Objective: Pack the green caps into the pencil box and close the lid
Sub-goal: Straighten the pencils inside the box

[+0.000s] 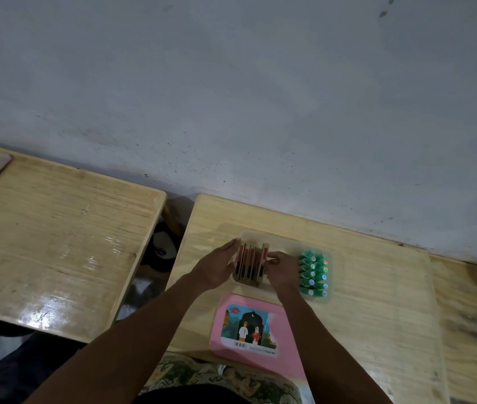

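A clear plastic box lies on the small wooden table. Several green caps stand packed in rows in the box's right end. Several upright brown and red card packs fill its left end. My left hand presses flat against the left side of the packs. On their right side, my right hand pinches the rightmost pack. A pink lid with a picture label lies flat on the table in front of the box.
A second wooden table stands to the left across a narrow gap. A grey wall rises right behind both tables. Dark objects lie on the floor in the gap. A patterned cloth covers my lap.
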